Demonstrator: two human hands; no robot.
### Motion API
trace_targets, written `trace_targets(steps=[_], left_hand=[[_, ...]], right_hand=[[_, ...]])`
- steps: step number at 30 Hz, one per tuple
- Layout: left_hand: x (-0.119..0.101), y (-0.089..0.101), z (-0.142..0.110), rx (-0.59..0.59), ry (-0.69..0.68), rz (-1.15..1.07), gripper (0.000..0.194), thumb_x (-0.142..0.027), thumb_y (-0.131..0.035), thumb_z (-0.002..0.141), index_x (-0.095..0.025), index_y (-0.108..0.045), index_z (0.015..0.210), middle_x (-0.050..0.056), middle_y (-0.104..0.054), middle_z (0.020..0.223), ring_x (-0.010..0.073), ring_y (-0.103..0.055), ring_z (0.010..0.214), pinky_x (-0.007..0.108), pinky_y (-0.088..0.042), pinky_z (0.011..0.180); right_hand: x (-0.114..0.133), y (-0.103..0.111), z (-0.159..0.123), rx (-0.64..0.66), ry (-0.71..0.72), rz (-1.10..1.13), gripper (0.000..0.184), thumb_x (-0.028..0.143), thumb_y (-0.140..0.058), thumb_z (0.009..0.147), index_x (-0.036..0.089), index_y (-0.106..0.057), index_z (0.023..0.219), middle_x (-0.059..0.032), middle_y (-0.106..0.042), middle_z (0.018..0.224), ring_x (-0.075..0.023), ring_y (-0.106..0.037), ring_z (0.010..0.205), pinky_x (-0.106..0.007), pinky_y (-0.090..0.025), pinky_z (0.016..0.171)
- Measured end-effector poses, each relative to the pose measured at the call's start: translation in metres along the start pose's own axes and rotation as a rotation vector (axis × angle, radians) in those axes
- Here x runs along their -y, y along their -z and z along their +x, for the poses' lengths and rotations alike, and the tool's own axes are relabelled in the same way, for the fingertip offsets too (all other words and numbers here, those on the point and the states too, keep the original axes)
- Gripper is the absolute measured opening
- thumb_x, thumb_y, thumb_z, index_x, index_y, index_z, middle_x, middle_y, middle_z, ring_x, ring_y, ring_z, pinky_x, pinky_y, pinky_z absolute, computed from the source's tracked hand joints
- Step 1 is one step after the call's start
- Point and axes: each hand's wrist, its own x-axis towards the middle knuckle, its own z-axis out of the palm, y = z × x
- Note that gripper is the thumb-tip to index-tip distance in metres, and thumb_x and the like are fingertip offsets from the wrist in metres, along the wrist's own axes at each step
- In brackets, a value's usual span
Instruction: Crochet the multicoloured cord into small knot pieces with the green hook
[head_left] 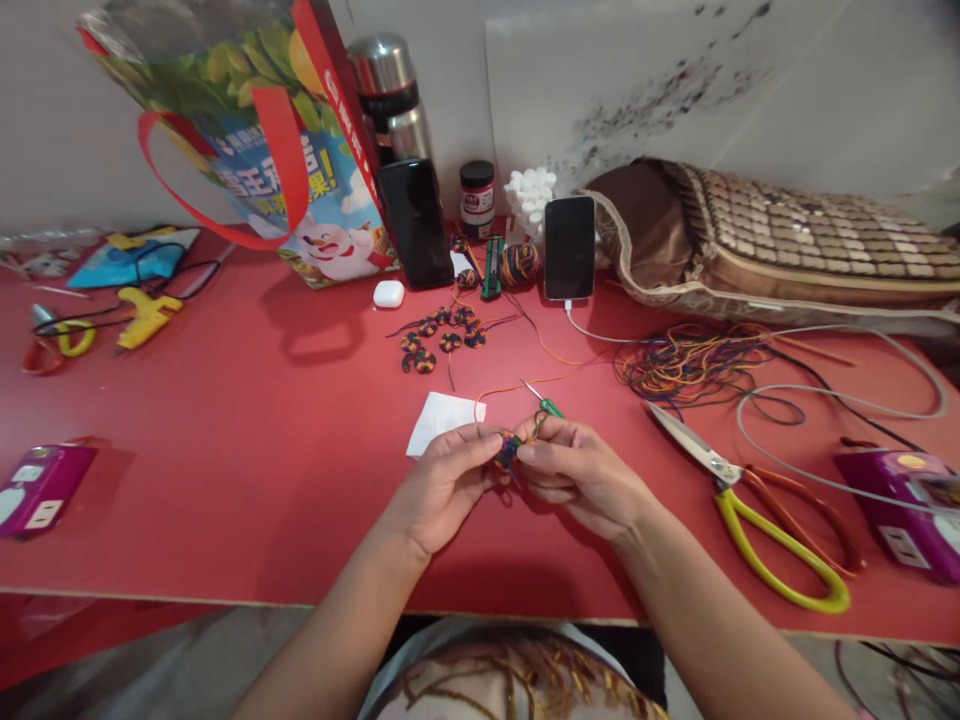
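A small multicoloured knotted cord piece is pinched between my two hands above the red table. My left hand grips its left side with thumb and fingers. On the other side, the fingers of my right hand close on its edge and a loop of cord. A loose orange cord end trails up from the piece. Just behind my right fingers lies a green-handled tool with a thin metal shaft; its tip is too small to make out. A white paper square lies beyond my left hand.
Several finished knotted pieces lie farther back. To the right are large scissors, tangled cords and a charging phone. A colourful bag stands at back left; a yellow glue gun lies far left.
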Motion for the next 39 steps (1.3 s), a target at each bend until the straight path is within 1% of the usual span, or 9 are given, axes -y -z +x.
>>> trace_targets(steps=[4,7,13,18,21,26,31,36,39], left_hand=[[0.0,-0.0006,-0.0008,0.004,-0.02,-0.023,0.033,-0.031,-0.101,0.061,-0.015,-0.079,0.08,0.002,-0.074,0.079,0.0111,-0.064,0.07,0.024,-0.054,0.071],[0.0026,-0.0026,-0.0013,0.009,-0.034,-0.039,0.031,-0.031,-0.1,0.063,-0.017,-0.077,0.079,0.0,-0.073,0.077,0.0105,-0.063,0.068,0.023,-0.053,0.07],[0.0039,-0.0038,-0.0023,0.024,-0.078,-0.036,0.033,-0.031,-0.101,0.063,-0.016,-0.078,0.08,0.001,-0.074,0.08,0.0107,-0.064,0.07,0.023,-0.053,0.07],[0.0052,-0.0029,-0.0024,0.032,-0.115,0.003,0.028,-0.032,-0.098,0.069,-0.017,-0.079,0.084,0.001,-0.075,0.084,0.0108,-0.063,0.07,0.023,-0.05,0.069],[0.0075,-0.003,-0.0022,0.011,-0.119,0.028,0.028,-0.032,-0.097,0.07,-0.017,-0.078,0.084,0.001,-0.074,0.082,0.0108,-0.062,0.071,0.024,-0.049,0.072],[0.0047,-0.0022,-0.0024,0.01,-0.051,0.091,0.033,-0.035,-0.098,0.066,-0.014,-0.079,0.082,0.003,-0.072,0.08,0.0124,-0.061,0.074,0.026,-0.046,0.075],[0.0013,-0.0019,-0.0021,0.03,0.031,0.067,0.026,-0.025,-0.097,0.064,-0.012,-0.077,0.076,0.004,-0.072,0.078,0.0123,-0.06,0.075,0.025,-0.045,0.075],[0.006,-0.0029,0.0007,0.034,0.071,-0.05,0.027,-0.025,-0.096,0.061,-0.012,-0.078,0.075,0.002,-0.07,0.075,0.0117,-0.06,0.073,0.026,-0.048,0.074],[0.0063,-0.0029,0.0025,0.025,0.081,-0.105,0.028,-0.026,-0.097,0.063,-0.014,-0.078,0.081,0.002,-0.071,0.08,0.0118,-0.061,0.074,0.026,-0.05,0.073]], right_hand=[[0.0007,-0.0007,-0.0002,0.02,0.0,0.009,0.03,0.029,-0.095,0.072,0.017,-0.069,0.081,0.0112,-0.044,0.053,-0.0001,-0.018,0.042,-0.016,-0.012,0.039],[0.0011,-0.0007,0.0003,-0.001,0.019,-0.002,0.031,0.028,-0.095,0.072,0.017,-0.067,0.079,0.0105,-0.046,0.055,-0.0001,-0.018,0.042,-0.016,-0.013,0.039],[0.0015,0.0014,0.0003,-0.002,0.005,-0.009,0.031,0.033,-0.092,0.075,0.017,-0.065,0.075,0.0137,-0.031,0.049,-0.0017,-0.013,0.043,-0.016,-0.011,0.04],[0.0023,-0.0013,-0.0017,-0.002,0.023,-0.004,0.031,0.033,-0.093,0.074,0.018,-0.068,0.085,0.0127,-0.038,0.051,-0.0014,-0.014,0.043,-0.016,-0.011,0.04],[0.0026,-0.0019,-0.002,-0.018,0.04,-0.022,0.034,0.034,-0.095,0.072,0.018,-0.067,0.083,0.0121,-0.041,0.051,-0.0008,-0.015,0.042,-0.017,-0.011,0.04],[0.0042,-0.0026,-0.0027,-0.065,0.017,-0.091,0.041,0.04,-0.098,0.066,0.017,-0.066,0.077,0.0128,-0.038,0.048,-0.0005,-0.016,0.041,-0.018,-0.01,0.039],[0.0079,-0.006,-0.0038,-0.103,-0.031,-0.183,0.049,0.042,-0.103,0.056,0.015,-0.066,0.074,0.0109,-0.045,0.05,-0.0001,-0.021,0.041,-0.018,-0.011,0.039],[0.0081,-0.004,-0.0042,-0.036,-0.039,-0.168,0.046,0.044,-0.099,0.063,0.016,-0.065,0.074,0.0114,-0.042,0.048,-0.0003,-0.018,0.041,-0.019,-0.01,0.039],[0.0067,-0.0037,-0.0037,-0.036,-0.026,-0.11,0.041,0.042,-0.095,0.069,0.017,-0.063,0.076,0.0123,-0.039,0.049,-0.0002,-0.015,0.041,-0.018,-0.008,0.039]])
